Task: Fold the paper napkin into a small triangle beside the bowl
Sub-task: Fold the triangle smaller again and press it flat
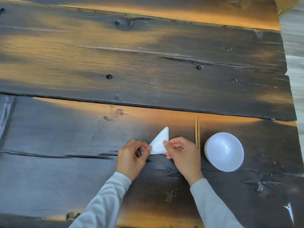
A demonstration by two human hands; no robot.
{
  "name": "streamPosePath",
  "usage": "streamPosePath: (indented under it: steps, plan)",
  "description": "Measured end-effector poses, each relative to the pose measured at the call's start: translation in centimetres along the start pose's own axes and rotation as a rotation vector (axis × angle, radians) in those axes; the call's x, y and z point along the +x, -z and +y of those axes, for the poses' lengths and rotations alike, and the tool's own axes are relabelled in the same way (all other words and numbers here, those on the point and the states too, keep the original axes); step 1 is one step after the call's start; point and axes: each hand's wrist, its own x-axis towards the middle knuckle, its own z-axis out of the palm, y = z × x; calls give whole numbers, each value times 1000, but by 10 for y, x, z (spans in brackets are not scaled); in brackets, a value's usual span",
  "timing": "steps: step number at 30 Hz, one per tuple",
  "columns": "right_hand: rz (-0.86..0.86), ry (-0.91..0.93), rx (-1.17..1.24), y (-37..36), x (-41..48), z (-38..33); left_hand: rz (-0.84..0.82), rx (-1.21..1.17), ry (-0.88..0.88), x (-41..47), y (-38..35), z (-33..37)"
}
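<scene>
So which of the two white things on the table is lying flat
The folded napkin, a white triangle lying flat between both hands, left of the chopsticks. The other white thing, the bowl, is round and stands to their right.

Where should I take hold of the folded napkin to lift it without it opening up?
Pinch the napkin at its two near corners, about where the left hand and right hand already sit. Probably come in from the near edge: the triangle lies flat with its tip pointing away, and the chopsticks and bowl crowd its right side.
</scene>
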Motion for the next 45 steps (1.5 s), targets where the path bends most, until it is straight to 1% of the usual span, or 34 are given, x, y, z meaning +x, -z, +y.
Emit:
streamPosePath:
  steps: [7, 17, 25, 29, 32, 35, 39, 41, 45]
  plan:
    - [7, -13, 5, -1, 1, -2, 0, 20, -9, 0, 0, 1]
    - [19, -33, 10, -2, 2, -1, 22, 27, 24, 0, -3, 0]
    - [44, -25, -74, -4, 2, -3, 20, 58, 43, 0, -4, 0]
    - [102, -3, -127, -8, 1, -4, 29, 49, 49, 0, -6, 1]
    - [189, 54, -229, -11, -1, -4, 33, 51, 55, 0, -6, 1]
    - [230, 177, -307, -15, -3, -2, 31, 72, 54, 0, -6, 1]
    - [178, 378, -405, -19, -4, 2, 47, 77, 43, 0, -8, 0]
    - [149, 419, -420, -17, -3, 6, 51, 73, 36, 0, -8, 0]
    - [122, 442, -443, -13, -5, 12, 58, 69, 25, -1, -9, 0]
